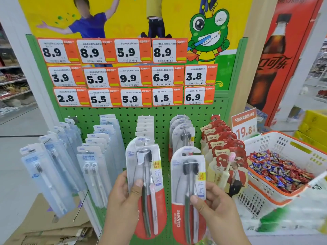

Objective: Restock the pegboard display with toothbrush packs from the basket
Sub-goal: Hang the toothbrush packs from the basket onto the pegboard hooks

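Observation:
My left hand (123,200) grips a Colgate toothbrush pack (146,174) by its lower half, thumb on the front. The top hole of this pack sits at a metal hook on the green pegboard (159,117). My right hand (212,206) grips a second Colgate toothbrush pack (189,177), held upright in front of the board, below a hook with similar packs (182,131). No basket of toothbrush packs is in view.
Blue-white toothbrush packs (53,165) hang on the left hooks, red canban packs (223,149) on the right. A white and orange basket (276,144) of wrapped sweets stands at the right. Price tags (131,76) cover the board's top. Flattened cardboard (53,230) lies below left.

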